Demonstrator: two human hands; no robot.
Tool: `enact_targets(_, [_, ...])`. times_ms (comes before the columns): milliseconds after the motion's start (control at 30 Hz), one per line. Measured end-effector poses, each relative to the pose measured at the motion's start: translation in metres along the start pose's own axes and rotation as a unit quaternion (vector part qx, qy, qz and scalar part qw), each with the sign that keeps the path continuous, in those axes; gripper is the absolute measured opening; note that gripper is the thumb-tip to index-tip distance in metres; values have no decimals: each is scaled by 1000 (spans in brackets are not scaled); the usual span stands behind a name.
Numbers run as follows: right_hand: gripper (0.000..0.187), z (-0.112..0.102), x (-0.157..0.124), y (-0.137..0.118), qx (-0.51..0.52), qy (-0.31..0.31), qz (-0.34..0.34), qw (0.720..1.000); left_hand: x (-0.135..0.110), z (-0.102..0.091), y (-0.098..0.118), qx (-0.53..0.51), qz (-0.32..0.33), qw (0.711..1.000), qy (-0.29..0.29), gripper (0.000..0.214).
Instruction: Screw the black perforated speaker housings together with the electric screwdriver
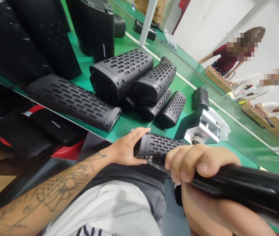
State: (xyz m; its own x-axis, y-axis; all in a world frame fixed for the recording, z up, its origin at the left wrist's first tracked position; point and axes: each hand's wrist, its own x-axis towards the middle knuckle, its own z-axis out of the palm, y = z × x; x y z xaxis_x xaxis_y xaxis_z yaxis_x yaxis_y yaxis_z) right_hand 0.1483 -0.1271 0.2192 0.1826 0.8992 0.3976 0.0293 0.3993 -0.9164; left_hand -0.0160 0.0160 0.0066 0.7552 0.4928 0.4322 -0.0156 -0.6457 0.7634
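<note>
My left hand (124,149) grips the near end of a black slotted casing (162,144), thumb on one side and fingers on the other. The casing lies on its side at the edge of the green bench. In my right hand (203,160) is a black electric screwdriver (247,186), its thick body reaching towards the lower right of the view. The screwdriver's tip end (155,159) points at the casing's near side, close to my left fingers. Whether the bit touches a screw is too small to tell.
Several more slotted casings (122,72) are piled beyond my hands, with taller black ones at the far left. A silver and black screw feeder (203,127) sits right of the held casing. Across the green bench (178,82), people work beside cardboard trays (216,78).
</note>
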Motion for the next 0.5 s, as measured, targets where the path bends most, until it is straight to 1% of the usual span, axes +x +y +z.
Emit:
enact_targets(33, [49, 1, 2, 5, 9, 8, -3, 1000, 0, 0, 0, -5, -2, 1000, -4, 134])
enact_targets(100, [49, 0, 5, 14, 27, 18, -15, 999, 1, 0, 1, -13, -8, 1000, -13, 133])
enact_targets(267, [46, -5, 10, 30, 27, -49, -23, 998, 1, -1, -1, -15, -10, 1000, -22, 136])
enact_targets(367, [41, -3, 14, 36, 23, -90, -30, 995, 1, -1, -1, -12, -4, 1000, -21, 138])
enact_targets(433, [47, 0, 16, 41, 28, -88, -62, 994, 1, -1, -1, -7, -1, 1000, -21, 139])
enact_targets(500, [58, 2, 17, 47, 40, -83, -90, 992, 0, -2, -1, -2, 7, 1000, -21, 139])
